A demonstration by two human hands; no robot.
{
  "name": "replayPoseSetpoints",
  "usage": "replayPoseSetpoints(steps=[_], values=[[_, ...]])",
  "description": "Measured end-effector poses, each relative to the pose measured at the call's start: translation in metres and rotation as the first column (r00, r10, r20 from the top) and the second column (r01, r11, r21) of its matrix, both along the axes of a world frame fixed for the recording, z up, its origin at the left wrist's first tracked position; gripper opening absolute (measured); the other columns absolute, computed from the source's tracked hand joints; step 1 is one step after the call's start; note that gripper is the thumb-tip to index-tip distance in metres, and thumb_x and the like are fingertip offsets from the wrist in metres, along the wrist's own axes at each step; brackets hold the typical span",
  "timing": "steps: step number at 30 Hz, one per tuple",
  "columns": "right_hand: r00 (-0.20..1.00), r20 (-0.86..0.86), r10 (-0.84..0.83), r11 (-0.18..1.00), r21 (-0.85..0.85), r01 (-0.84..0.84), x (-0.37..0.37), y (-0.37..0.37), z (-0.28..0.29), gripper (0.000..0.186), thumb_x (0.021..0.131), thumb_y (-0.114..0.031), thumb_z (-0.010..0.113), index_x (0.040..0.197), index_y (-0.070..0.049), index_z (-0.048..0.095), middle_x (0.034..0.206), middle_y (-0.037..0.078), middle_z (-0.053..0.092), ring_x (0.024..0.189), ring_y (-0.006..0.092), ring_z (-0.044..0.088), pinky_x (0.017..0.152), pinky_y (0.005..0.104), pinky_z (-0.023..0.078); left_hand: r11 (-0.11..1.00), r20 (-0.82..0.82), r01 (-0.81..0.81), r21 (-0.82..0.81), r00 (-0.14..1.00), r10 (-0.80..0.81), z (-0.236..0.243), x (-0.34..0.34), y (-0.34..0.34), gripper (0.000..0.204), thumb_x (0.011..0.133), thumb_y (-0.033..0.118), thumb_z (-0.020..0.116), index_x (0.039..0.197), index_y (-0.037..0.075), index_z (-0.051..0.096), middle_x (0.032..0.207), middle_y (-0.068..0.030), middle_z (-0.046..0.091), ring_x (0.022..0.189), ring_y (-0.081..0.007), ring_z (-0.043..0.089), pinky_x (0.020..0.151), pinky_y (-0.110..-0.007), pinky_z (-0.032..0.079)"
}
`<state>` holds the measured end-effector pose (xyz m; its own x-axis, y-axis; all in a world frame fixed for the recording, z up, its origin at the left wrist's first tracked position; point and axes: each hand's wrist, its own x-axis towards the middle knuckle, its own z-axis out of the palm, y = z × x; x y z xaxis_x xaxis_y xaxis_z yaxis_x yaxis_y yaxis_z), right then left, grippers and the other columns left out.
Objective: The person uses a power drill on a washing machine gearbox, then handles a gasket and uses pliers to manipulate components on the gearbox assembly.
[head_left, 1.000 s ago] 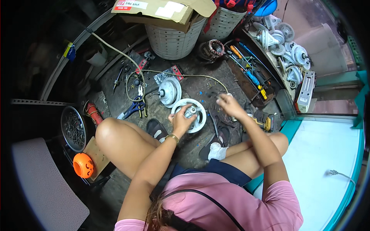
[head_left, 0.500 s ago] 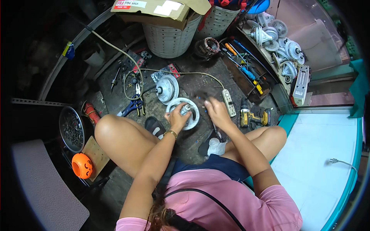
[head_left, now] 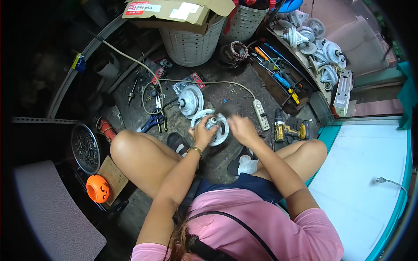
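My left hand [head_left: 203, 132] is closed round the raised hub of a grey metal pulley wheel [head_left: 220, 140], which lies on the floor between my feet. Just right of the wheel, my right hand [head_left: 242, 130] is curled and slightly smeared by motion. A dark blur by its fingers suggests a held thing, but its kind cannot be made out. Touching or nearly touching the wheel's far side is a second grey pulley [head_left: 198, 101] with a shaft through its middle.
Left lie blue-handled pliers [head_left: 153, 121], a bowl of screws [head_left: 87, 150] and an orange pumpkin bucket [head_left: 98, 189]. Right are a power strip [head_left: 261, 115], a yellow-black drill [head_left: 291, 130] and a tool tray [head_left: 278, 80]. Pulleys [head_left: 333, 54] crowd a ledge; a perforated drum [head_left: 191, 45] stands behind.
My right hand has moved slightly left and down, toward the pulley's rim. My left hand stays on the hub. The whole view has shifted a little.
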<state>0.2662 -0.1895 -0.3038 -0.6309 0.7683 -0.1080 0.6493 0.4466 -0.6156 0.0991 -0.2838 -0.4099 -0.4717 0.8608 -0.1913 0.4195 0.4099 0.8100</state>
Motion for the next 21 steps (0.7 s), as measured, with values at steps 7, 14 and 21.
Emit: replayPoseSetpoints(steps=[7,14,21], values=[[0.905,-0.291,-0.309,0.933,-0.276,0.230,-0.011,0.024,0.024,0.034,0.104,-0.031,0.055,0.098,0.002,0.062,0.083,0.030,0.066,0.083,0.0497,0.066,0.069,0.0525,0.048,0.999,-0.012,-0.036,-0.001,0.999,0.036,-0.001,-0.009,-0.006,0.051,0.083,0.042,0.078,0.130,0.025,0.067,0.121,-0.0033,0.074,0.115,-0.0211,0.065,0.102,-0.045,0.025],[0.863,-0.031,-0.504,0.858,0.101,0.504,0.047,0.059,-0.106,0.038,0.101,-0.034,0.059,0.121,-0.002,0.066,0.100,0.026,0.072,0.097,0.0427,0.070,0.085,0.0502,0.053,0.985,0.254,-0.152,0.077,0.959,0.128,0.005,-0.035,0.025,0.057,0.088,0.047,0.074,0.135,0.017,0.065,0.123,-0.0088,0.074,0.116,-0.0260,0.067,0.109,-0.043,0.032],[0.760,0.446,-0.473,0.861,0.050,0.506,0.077,0.015,-0.184,0.044,0.090,-0.024,0.069,0.133,-0.015,0.062,0.131,0.020,0.058,0.121,0.0429,0.057,0.098,0.0557,0.048,0.927,0.666,-0.354,0.120,0.722,0.189,0.048,-0.069,0.046,0.050,0.099,0.029,0.067,0.139,0.002,0.055,0.087,0.0022,0.060,0.072,-0.0060,0.049,0.063,-0.025,0.041]])
